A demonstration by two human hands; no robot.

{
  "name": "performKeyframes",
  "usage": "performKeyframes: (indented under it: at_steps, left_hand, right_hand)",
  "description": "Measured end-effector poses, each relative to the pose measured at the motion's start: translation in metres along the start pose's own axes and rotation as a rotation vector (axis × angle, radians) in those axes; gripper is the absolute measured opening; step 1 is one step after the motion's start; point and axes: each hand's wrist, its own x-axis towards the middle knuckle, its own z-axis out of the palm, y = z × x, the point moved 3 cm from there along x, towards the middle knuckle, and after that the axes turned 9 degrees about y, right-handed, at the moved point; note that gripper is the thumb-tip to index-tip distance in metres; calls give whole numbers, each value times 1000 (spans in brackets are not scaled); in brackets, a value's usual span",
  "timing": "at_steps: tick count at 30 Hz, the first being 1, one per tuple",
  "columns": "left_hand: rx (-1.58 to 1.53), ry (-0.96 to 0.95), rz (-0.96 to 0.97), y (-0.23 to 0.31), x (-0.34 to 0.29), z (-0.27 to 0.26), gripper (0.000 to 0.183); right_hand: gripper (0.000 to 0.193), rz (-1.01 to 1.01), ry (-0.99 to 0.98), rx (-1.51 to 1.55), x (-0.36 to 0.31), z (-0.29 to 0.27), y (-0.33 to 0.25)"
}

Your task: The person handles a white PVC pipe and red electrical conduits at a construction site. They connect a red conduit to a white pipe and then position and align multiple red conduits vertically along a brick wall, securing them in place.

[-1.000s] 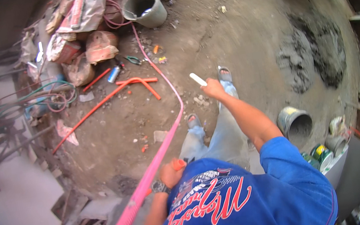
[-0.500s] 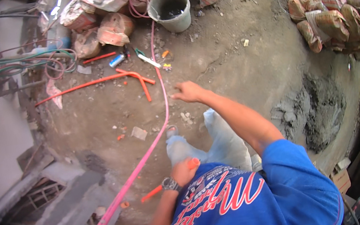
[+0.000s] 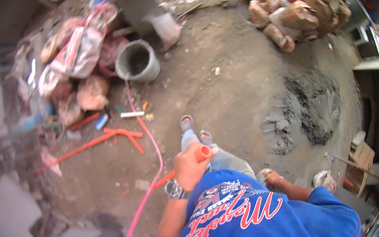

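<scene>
My left hand, with a watch at its wrist, is wrapped round an orange plastic pipe in front of my waist. The pipe's open round end points up past my thumb, and its other end shows behind the hand. Down by my right hip is my right hand; its fingers are blurred and partly hidden against my trousers. On the ground ahead to the left lies a bent orange pipe, with a shorter piece across it. A blue and white can and a thin white strip lie beyond.
A pink hose runs along the ground on my left, toward a grey bucket. Filled sacks are heaped behind it. More sacks stand far right, near a mound of wet grey mortar. Cables hang at the left.
My right hand has drawn back from over the ground ahead to my right hip. My left hand has come up and forward with the orange pipe. The view has turned right.
</scene>
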Motion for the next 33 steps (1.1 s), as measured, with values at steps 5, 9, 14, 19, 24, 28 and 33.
performKeyframes:
  at_steps: [5,9,14,19,24,28,33]
  left_hand:
    - [-222,68,108,32,66,-15,42]
    - [-456,19,212,37,133,-51,44]
    - [-457,97,241,79,206,-98,32]
    - [-374,7,413,142,260,-82,23]
    - [-463,7,588,204,326,-38,21]
    - [-682,-43,637,258,382,8,21]
    - [-911,-178,577,315,467,84,24]
  right_hand:
    - [75,12,-314,677,-50,64,-113]
    - [73,-25,-456,1108,-62,51,-190]
    - [71,35,-428,1419,-64,19,-236]
    - [59,216,25,1232,-62,-22,-265]
    - [37,-174,517,971,-59,-91,-316]
    - [29,-353,549,1000,-30,-171,-370]
    - [34,-549,408,948,39,-282,-466]
